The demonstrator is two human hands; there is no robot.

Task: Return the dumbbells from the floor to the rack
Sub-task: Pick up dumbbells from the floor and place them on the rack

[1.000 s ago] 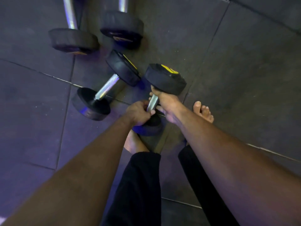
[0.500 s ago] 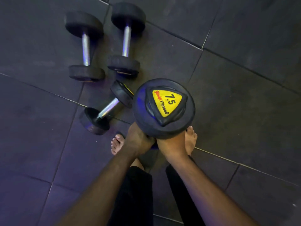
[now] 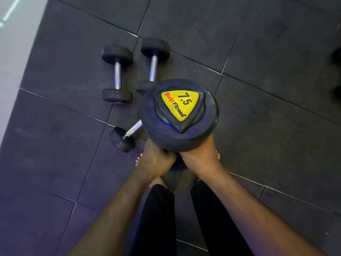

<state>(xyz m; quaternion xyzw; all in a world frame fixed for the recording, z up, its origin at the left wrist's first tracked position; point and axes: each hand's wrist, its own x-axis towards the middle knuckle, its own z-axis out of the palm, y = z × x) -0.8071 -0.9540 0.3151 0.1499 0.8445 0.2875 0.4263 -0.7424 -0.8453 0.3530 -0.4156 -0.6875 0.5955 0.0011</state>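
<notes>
I hold a black 7.5 dumbbell (image 3: 179,115) upright, off the floor, its yellow-labelled end facing the camera. My left hand (image 3: 156,161) and my right hand (image 3: 200,159) both grip its handle under the top head; the handle itself is hidden. Three more dumbbells lie on the dark floor mats: one (image 3: 117,73) at upper left, a second (image 3: 154,60) beside it, and a third (image 3: 126,136) just left of my hands, partly hidden behind the lifted one. No rack is in view.
My bare feet (image 3: 140,160) stand under the lifted dumbbell. A pale floor strip (image 3: 14,43) runs along the left edge. A dark object (image 3: 336,74) sits at the right edge. Rubber mats (image 3: 267,52) cover the remaining floor.
The dumbbell has come up off the floor, tipped upright and nearer the camera. The view has pulled back as I stand, showing more floor and the pale strip at left.
</notes>
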